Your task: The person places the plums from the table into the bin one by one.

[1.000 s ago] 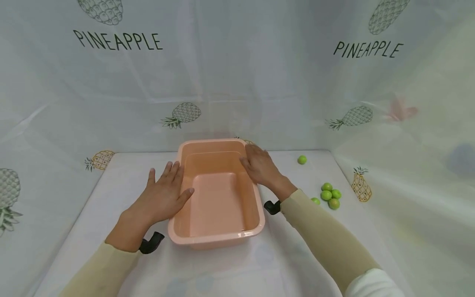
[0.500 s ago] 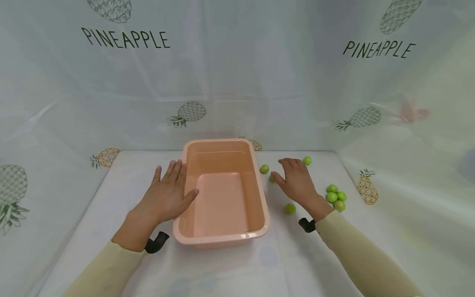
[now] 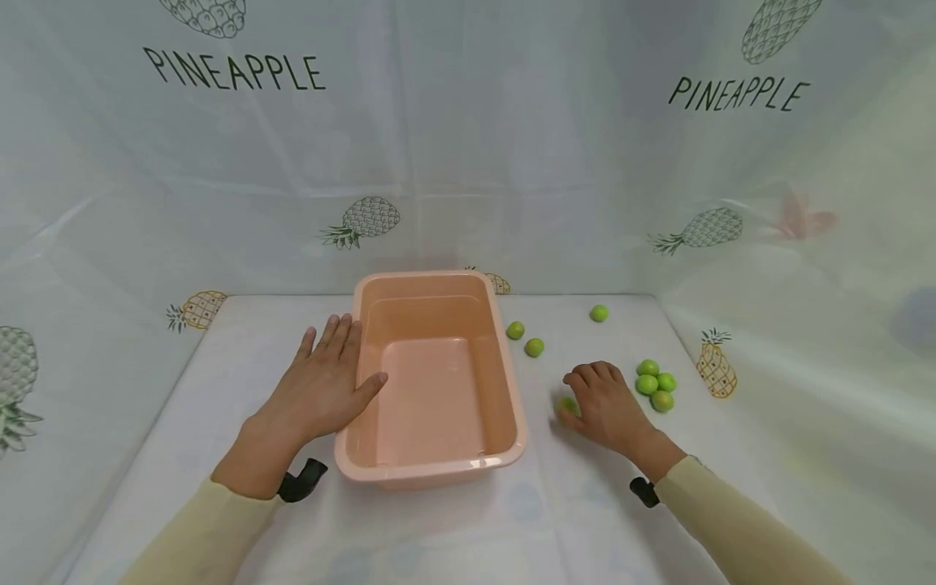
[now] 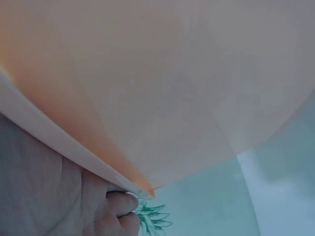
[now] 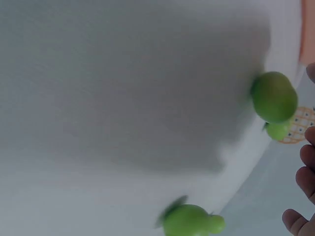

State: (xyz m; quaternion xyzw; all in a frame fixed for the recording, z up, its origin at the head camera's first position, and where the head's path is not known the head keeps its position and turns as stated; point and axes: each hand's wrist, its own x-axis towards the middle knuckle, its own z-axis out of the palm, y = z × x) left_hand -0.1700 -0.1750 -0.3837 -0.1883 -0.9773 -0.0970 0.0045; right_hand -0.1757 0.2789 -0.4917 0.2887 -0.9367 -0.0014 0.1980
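A pink plastic basin stands on the white cloth, with nothing in it. Along its left rim my left hand rests with straight fingers, the thumb over the edge; the left wrist view shows the palm against the outer side of the rim. My right hand hovers right of the basin, fingers bent loosely around a small green lime partly hidden by the thumb. In the right wrist view the fingers are spread, apart from the lime.
Two limes lie close to the basin's right side. A single lime sits near the table's back edge, and several more limes cluster at the right. A pineapple-printed sheet hangs behind and around the table.
My right hand has left the basin's right rim and moved right and nearer, to the closest lime. Limes it covered now show. The left hand and basin stay put.
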